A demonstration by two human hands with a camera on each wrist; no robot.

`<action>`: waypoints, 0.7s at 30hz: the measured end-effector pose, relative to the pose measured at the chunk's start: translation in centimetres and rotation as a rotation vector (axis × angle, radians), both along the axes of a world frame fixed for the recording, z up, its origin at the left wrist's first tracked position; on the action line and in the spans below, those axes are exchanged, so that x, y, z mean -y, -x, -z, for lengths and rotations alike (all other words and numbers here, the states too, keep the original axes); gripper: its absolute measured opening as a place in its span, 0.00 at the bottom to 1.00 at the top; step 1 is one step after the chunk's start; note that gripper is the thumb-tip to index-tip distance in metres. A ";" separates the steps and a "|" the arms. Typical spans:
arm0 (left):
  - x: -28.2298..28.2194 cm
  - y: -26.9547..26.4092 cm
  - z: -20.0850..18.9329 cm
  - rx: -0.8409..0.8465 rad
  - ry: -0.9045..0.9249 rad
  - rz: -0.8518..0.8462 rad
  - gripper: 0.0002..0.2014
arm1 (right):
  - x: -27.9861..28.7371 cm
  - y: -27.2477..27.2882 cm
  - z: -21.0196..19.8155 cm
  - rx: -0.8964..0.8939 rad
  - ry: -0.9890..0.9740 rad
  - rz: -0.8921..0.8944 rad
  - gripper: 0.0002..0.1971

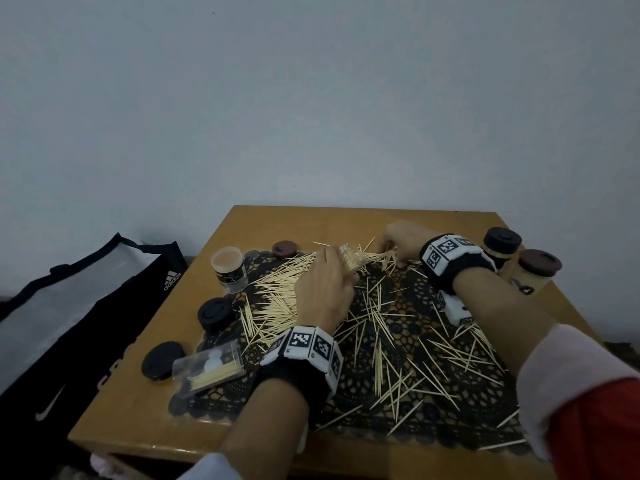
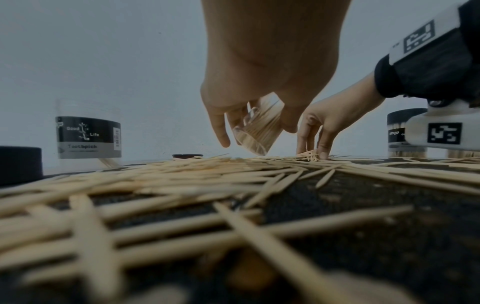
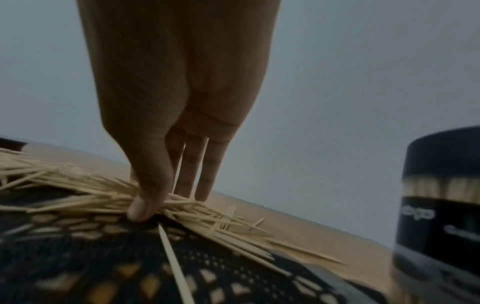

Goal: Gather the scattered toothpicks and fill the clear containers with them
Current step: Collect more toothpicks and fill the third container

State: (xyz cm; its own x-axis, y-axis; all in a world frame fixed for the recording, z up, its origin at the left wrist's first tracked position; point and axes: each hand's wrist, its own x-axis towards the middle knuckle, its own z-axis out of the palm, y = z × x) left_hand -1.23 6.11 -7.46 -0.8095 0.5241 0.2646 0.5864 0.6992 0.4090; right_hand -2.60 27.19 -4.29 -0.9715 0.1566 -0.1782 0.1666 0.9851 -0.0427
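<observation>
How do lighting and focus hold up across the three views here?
Head view: dim, flat light, but the scattered toothpicks read sharply. Left wrist view: nearest toothpicks heavily blurred; the tilted clear container in the left hand is sharper. Right wrist view: soft overall, with the black-lidded jar smeared at the edge.

I count four toothpick jars: one in my left hand (image 1: 323, 289), one open (image 1: 229, 270), two capped (image 1: 501, 244) (image 1: 535, 270). Four loose lids (image 1: 284, 249), one plastic box (image 1: 209, 370). Toothpicks (image 1: 381, 341): too many to count.
</observation>
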 end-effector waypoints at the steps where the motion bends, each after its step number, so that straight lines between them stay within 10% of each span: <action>1: 0.0 0.0 -0.1 0.002 0.005 -0.001 0.21 | 0.0 -0.3 0.0 -0.009 -0.004 -0.004 0.23; 21: 0.2 -0.3 -0.3 0.015 0.016 0.028 0.21 | 0.2 -4.8 -0.1 -0.215 -0.126 -0.060 0.10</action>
